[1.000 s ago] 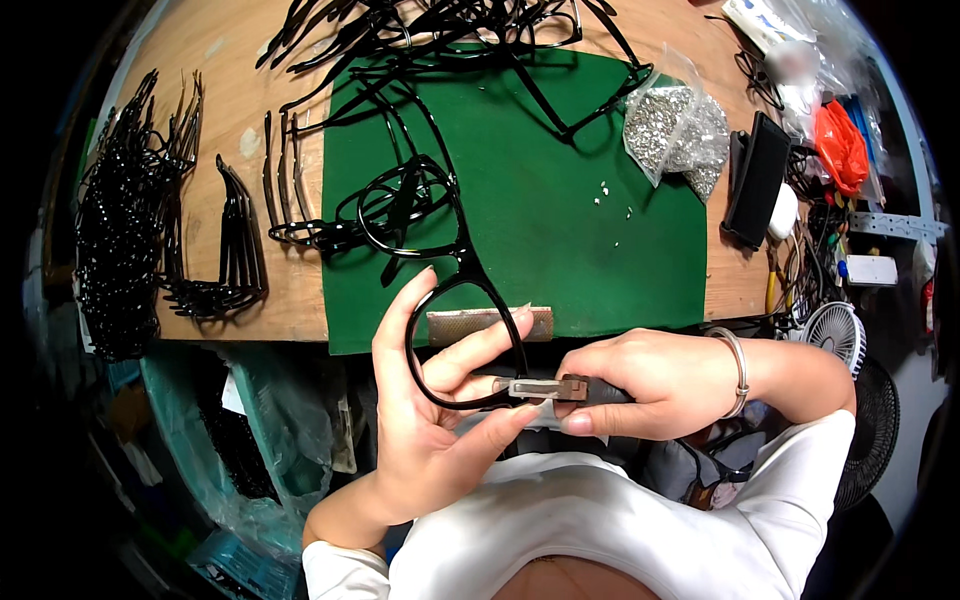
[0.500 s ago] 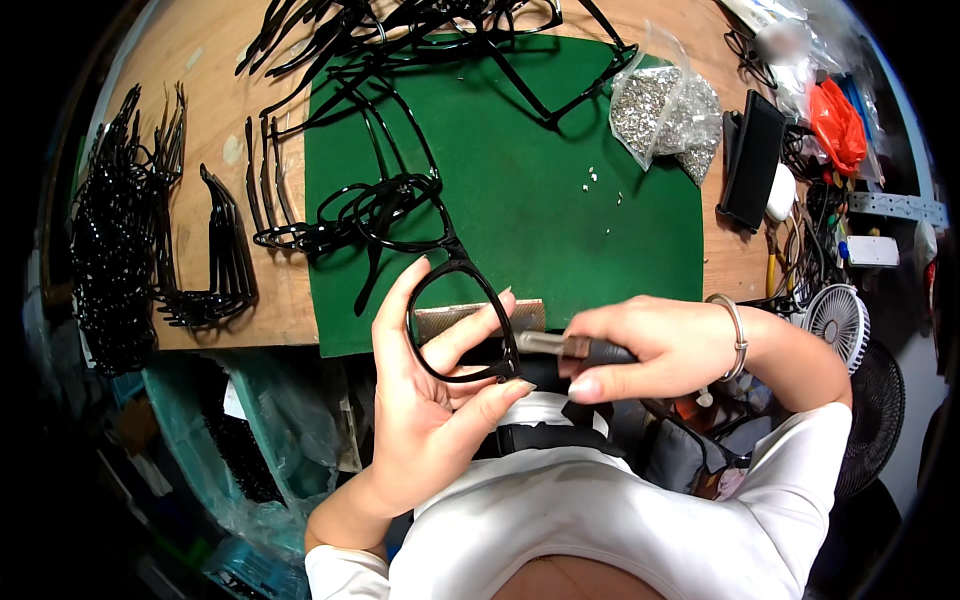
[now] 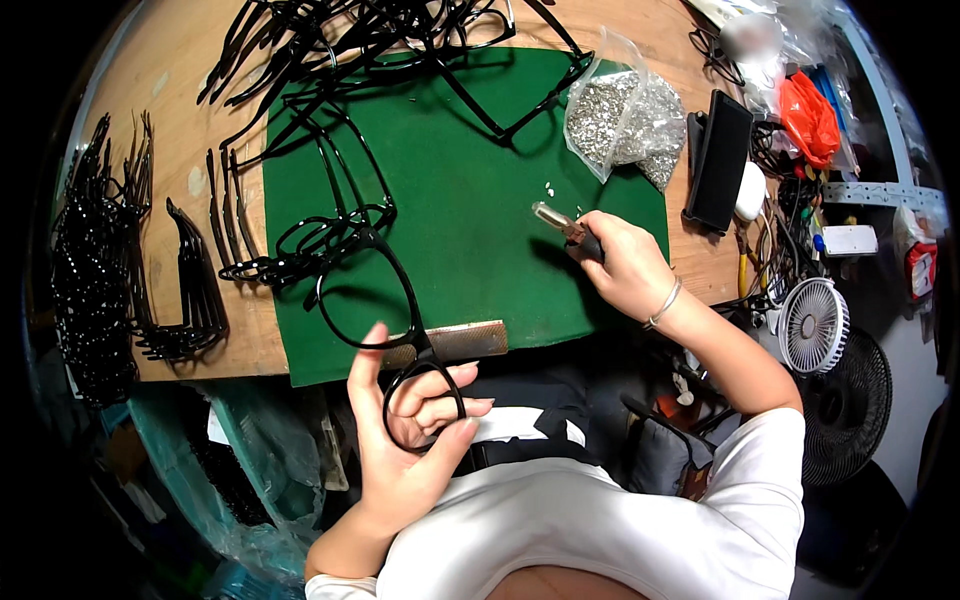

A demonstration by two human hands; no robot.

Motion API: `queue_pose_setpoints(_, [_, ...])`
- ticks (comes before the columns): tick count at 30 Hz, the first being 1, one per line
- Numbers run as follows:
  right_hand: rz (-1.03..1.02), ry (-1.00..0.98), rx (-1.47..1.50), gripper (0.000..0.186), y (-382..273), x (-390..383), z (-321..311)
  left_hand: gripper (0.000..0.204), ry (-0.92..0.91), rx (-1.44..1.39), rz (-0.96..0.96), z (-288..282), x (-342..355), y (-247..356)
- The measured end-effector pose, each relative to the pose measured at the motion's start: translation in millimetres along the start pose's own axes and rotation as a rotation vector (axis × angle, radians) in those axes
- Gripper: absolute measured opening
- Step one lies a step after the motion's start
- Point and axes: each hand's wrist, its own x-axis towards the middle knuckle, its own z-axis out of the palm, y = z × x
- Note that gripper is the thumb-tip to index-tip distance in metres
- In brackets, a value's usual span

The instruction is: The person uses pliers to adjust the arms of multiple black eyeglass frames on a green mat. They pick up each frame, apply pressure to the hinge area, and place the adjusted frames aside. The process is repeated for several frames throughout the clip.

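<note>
My left hand (image 3: 395,480) is closed around the near rim of a black eyeglass frame (image 3: 424,350), with some fingers passing through the lens opening. The frame's far rim reaches over the front edge of the green mat (image 3: 460,240). In my right hand (image 3: 632,265) is a short hand tool (image 3: 558,221) with a pale metal tip and dark handle; its exact kind is unclear. The tool's tip is above the mat, close to a few tiny silvery pieces (image 3: 549,188). A ridged metal strip (image 3: 475,340) lies along the mat's front edge, beside the frame.
Black eyeglass frames (image 3: 340,45) are heaped at the back, with more frames and temples at the left (image 3: 95,270). A clear bag of small silvery parts (image 3: 605,120) rests on the mat's right. Further right are a dark phone-like slab (image 3: 720,160) and a small white fan (image 3: 814,325).
My right hand has carried the tool away from the frame, up and over the mat toward the small pieces. My left hand has lowered the frame slightly toward me. The view has shifted.
</note>
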Motion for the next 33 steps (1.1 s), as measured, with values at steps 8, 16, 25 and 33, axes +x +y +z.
queue_pose_setpoints(8, [0.021, -0.095, -0.046, 0.016, -6.9, 0.4, 1.7, 0.016, -0.134, -0.165, -0.241, -15.0, 1.9, 1.1])
queue_pose_setpoints(16, [0.088, -0.137, 1.002, 0.012, -95.1, -11.9, 4.1, 0.046, -0.007, 0.057, 0.037, 15.7, 6.0, -17.6])
queue_pose_setpoints(25, [0.387, -0.449, 1.46, 0.018, -99.1, -1.9, -5.0, 0.05, -0.055, 0.07, 0.002, 12.7, 6.5, -10.0])
queue_pose_setpoints(33, [0.323, -0.28, 1.324, 0.014, -92.6, -1.3, -8.2, 0.044, -0.075, 0.017, -0.074, 11.8, 16.5, -2.9])
